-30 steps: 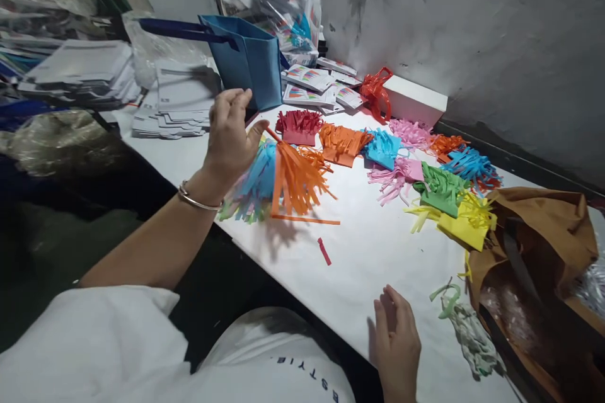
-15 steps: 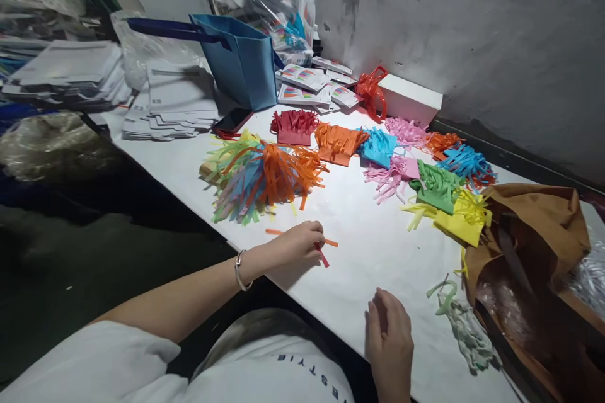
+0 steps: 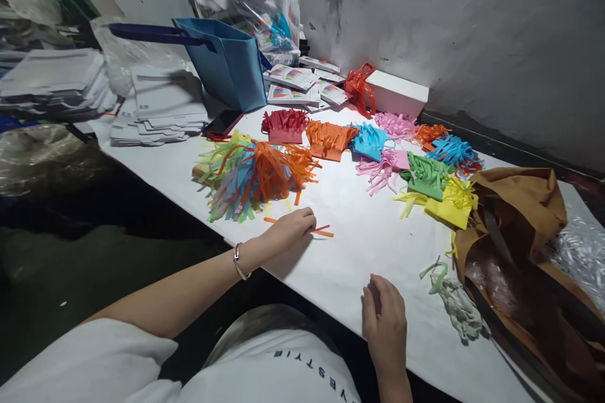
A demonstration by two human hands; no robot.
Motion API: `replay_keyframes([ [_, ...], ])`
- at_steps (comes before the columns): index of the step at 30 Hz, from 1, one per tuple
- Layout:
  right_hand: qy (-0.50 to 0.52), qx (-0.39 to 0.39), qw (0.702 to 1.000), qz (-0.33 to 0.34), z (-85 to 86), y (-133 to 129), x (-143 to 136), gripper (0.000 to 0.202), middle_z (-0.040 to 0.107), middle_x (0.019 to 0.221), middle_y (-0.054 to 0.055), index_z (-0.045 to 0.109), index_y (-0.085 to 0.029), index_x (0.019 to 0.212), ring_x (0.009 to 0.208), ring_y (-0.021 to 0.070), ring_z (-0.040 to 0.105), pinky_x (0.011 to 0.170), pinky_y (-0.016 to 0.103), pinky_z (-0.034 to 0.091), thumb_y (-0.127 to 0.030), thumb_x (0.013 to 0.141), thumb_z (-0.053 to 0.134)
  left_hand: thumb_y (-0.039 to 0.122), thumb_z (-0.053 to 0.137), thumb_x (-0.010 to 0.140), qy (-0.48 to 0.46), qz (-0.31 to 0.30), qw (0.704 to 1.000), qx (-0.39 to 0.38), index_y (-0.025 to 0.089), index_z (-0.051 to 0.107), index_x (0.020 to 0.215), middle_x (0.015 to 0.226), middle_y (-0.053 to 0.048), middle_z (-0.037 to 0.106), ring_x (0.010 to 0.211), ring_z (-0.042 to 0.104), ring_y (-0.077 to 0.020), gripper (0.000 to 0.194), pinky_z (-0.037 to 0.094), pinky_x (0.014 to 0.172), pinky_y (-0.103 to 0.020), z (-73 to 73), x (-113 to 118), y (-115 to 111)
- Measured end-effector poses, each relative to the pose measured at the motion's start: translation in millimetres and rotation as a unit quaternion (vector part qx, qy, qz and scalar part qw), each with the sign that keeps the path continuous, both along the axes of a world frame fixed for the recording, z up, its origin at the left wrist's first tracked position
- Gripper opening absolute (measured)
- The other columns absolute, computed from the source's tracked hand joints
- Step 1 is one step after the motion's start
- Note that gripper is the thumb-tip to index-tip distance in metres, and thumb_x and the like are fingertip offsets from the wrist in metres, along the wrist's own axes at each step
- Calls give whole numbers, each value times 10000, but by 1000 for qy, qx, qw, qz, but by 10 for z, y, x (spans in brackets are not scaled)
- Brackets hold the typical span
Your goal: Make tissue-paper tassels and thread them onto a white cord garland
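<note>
My left hand (image 3: 293, 228) is low over the white tabletop, its fingers pinched on a thin red paper strip (image 3: 322, 228). Beneath it lies an orange paper strip (image 3: 324, 234), whose other end shows left of the hand. The fingertips are partly hidden. Just beyond is a pile of fringed tissue paper (image 3: 271, 173), orange on top with blue and green below. Near the front edge, my right hand (image 3: 385, 315) rests with fingers loosely curved, thumb apart, and nothing in it.
Fringed tissue bundles in several colours, such as a yellow one (image 3: 448, 209), curve along the right and back. A brown bag (image 3: 520, 201) and a crumpled glove (image 3: 457, 305) lie at right. A blue bag (image 3: 227, 66), paper stacks (image 3: 163, 101) and printed packets (image 3: 293, 77) stand behind.
The red strip in my left hand has swung from pointing toward me to pointing right, across the orange strip. My right hand keeps nearly the same pose. The view has shifted slightly.
</note>
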State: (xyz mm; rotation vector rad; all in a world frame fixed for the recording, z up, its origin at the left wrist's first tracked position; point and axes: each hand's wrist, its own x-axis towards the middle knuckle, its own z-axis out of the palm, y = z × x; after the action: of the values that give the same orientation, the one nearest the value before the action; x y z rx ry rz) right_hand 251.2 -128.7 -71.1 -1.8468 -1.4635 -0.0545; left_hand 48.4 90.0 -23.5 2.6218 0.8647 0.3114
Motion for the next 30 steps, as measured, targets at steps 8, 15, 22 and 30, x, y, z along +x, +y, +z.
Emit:
replay_keyframes([
  [8, -11, 6, 1000, 2, -17, -2, -4, 246, 663, 1073, 118, 596, -177, 1164, 1002, 244, 601, 872, 435, 505, -308, 973, 516, -9, 442, 817, 55, -13, 998, 15, 136, 581, 699, 747, -56, 585, 676, 521, -163, 233, 404, 632, -263, 22, 89, 67],
  [15, -3, 22, 1000, 7, 32, 23, -15, 231, 682, 1062, 116, 615, -194, 1148, 997, 246, 624, 889, 463, 516, -301, 973, 511, 44, 551, 745, 41, -66, 996, -46, 164, 540, 628, 693, -22, 580, 648, 523, -149, 168, 404, 614, -238, 205, 150, 213],
  [22, 226, 41, 972, 42, 250, -169, -237, 372, 667, 1020, 79, 534, -214, 1319, 774, 150, 646, 669, 279, 574, -286, 955, 548, 163, 534, 782, -74, -103, 952, -280, 148, 646, 798, 690, 12, 632, 624, 550, -99, 115, 406, 558, -170, 249, 591, -597],
  [30, 233, 123, 961, -78, 400, -721, 115, 173, 648, 788, 7, 722, -237, 1042, 672, 134, 631, 640, 257, 540, -223, 938, 584, 411, 601, 868, -42, -247, 751, -611, 117, 706, 1024, 817, -64, 709, 687, 632, -137, 348, 498, 612, -239, 301, 1337, -1099],
])
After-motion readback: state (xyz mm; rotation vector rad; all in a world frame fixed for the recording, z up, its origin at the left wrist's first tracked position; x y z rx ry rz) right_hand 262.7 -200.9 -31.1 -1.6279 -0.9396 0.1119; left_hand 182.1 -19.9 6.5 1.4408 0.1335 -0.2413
